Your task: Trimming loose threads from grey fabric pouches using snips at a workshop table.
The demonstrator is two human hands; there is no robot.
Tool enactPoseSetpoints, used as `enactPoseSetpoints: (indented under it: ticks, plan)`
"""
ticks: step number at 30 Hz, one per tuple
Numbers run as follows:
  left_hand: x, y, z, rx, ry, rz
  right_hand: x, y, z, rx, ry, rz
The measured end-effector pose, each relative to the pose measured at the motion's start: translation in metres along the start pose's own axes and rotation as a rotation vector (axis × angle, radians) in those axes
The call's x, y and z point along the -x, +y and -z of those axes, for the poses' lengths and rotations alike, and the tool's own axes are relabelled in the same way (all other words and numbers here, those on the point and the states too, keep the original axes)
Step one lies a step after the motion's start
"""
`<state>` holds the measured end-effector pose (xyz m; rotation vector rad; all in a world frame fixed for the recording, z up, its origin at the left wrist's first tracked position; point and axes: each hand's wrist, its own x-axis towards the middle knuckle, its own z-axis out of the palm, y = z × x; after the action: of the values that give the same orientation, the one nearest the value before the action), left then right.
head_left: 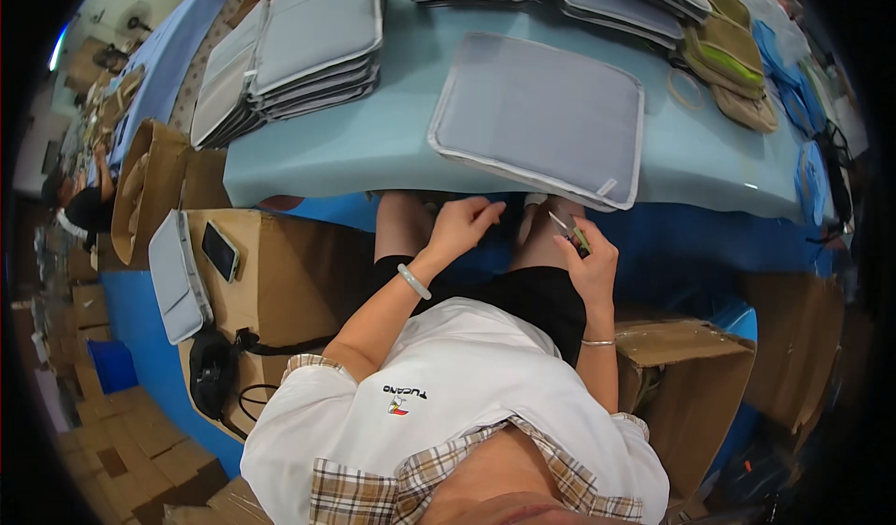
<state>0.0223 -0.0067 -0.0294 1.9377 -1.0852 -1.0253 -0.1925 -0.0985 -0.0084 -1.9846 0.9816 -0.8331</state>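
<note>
A flat grey padded rectangular panel [541, 105] with pale bound edges lies on the light-blue covered table [401, 142], its near corner reaching the front edge. Below that edge, over my lap, my right hand [594, 252] grips small thread snips [581, 238] with a green part at the handle. Their pointed blades aim up and to the left. My left hand [464, 226] is held apart from the panel, fingers curled and thumb and forefinger drawn together. Whatever may be between those fingertips is too small to make out.
Stacks of similar grey panels [317, 40] stand along the far side. Olive pouches [723, 54] and a tape ring [684, 88] lie at the right. On a cardboard box [280, 264] to my left rest a phone [220, 251] and another grey panel [177, 278]. An open carton [686, 357] stands at my right.
</note>
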Motion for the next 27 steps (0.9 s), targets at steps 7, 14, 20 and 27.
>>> enactPoseSetpoints:
  ticks: [7,14,20,27]
  plan:
    - [-0.001,0.007,0.020,0.790,0.432,-0.050,-0.013,-0.024,-0.022,-0.094,-0.100,0.045]
    - [-0.003,0.000,0.022,1.014,0.375,-0.026,-0.026,-0.048,-0.039,-0.038,-0.179,0.019]
    - [-0.002,0.002,0.026,0.996,0.311,-0.017,-0.032,-0.048,-0.056,-0.004,-0.136,0.074]
    - [0.007,-0.013,0.032,0.928,0.244,-0.075,-0.037,-0.057,-0.071,0.008,-0.149,0.058]
